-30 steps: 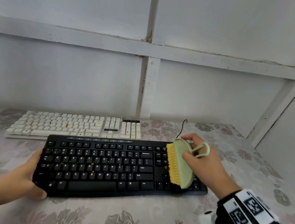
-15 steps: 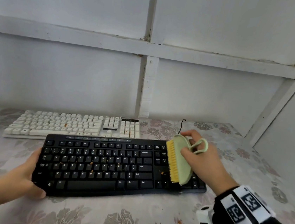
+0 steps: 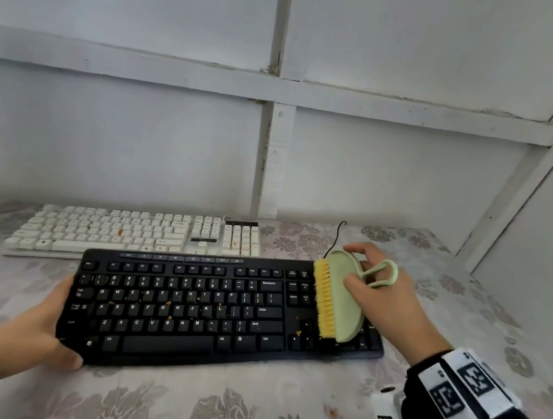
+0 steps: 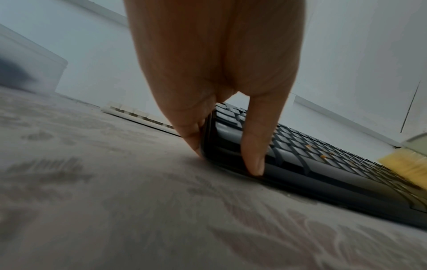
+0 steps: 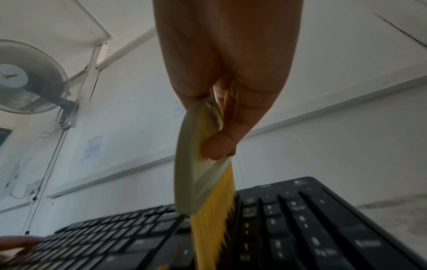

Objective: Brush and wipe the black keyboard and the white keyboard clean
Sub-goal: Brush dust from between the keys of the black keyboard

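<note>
The black keyboard (image 3: 188,306) lies across the flowered cloth with orange crumbs among its letter keys. My left hand (image 3: 37,327) grips its left end, thumb on the front corner (image 4: 253,157) and fingers against the side edge. My right hand (image 3: 385,301) holds a pale green brush (image 3: 344,296) with yellow bristles (image 3: 323,300) pressed on the keys between the arrow block and the number pad. From the right wrist, the brush (image 5: 196,175) stands on edge over the black keyboard (image 5: 300,228). Behind lies the white keyboard (image 3: 134,231), with a few orange specks.
A floral tablecloth (image 3: 245,409) covers the table. White panelled walls close off the back and right side. A black cable (image 3: 335,236) curls up behind the brush. A wall fan (image 5: 30,78) shows in the right wrist view.
The brush has stayed at the right end of the black keyboard, shifting only slightly leftward and away from me. My left hand keeps its grip on the left end.
</note>
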Action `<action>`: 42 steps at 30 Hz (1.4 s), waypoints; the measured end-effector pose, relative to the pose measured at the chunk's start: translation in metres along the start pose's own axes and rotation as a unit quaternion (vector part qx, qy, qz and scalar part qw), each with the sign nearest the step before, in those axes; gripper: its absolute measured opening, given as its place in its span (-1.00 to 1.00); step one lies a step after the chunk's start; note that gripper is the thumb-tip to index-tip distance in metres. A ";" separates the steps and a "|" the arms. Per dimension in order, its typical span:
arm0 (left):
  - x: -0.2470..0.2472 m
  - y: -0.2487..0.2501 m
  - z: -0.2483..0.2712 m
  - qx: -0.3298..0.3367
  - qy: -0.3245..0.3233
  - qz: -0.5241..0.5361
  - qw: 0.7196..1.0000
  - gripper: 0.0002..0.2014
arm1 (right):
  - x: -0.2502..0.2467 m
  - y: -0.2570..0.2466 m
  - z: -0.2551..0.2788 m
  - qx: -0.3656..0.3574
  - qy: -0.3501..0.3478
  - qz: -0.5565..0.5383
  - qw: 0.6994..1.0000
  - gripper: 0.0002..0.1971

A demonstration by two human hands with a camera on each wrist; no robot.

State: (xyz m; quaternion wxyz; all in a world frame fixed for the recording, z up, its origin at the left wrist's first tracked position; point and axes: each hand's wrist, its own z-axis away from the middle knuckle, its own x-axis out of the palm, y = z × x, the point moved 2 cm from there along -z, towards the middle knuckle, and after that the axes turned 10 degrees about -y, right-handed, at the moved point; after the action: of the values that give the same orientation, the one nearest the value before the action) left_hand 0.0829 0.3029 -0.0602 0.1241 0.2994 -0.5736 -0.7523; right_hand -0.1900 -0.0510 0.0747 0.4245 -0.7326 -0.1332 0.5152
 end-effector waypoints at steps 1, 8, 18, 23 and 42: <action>0.001 0.001 0.001 0.002 -0.001 -0.004 1.000 0.26 | 0.002 0.002 0.004 0.001 -0.008 0.001 1.000 -0.64; 0.003 0.006 0.003 -0.007 0.011 -0.003 1.000 0.17 | 0.012 0.007 0.042 0.017 -0.099 0.015 0.995 -0.70; 0.002 0.006 0.003 -0.011 -0.002 -0.009 1.000 0.21 | 0.014 -0.014 -0.012 -0.022 -0.006 -0.003 1.000 -0.69; 0.001 0.006 0.003 -0.009 0.004 -0.002 1.000 0.16 | 0.030 -0.003 0.011 0.002 -0.060 0.023 0.998 -0.69; 0.000 0.003 0.002 -0.021 -0.006 0.005 1.000 0.18 | 0.035 -0.006 0.022 0.015 -0.107 0.047 0.993 -0.73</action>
State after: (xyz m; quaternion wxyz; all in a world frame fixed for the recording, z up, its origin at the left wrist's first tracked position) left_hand 0.0808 0.3037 -0.0570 0.1305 0.2892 -0.5597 -0.7655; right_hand -0.1927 -0.0148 0.0544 0.3937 -0.6721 -0.1355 0.6124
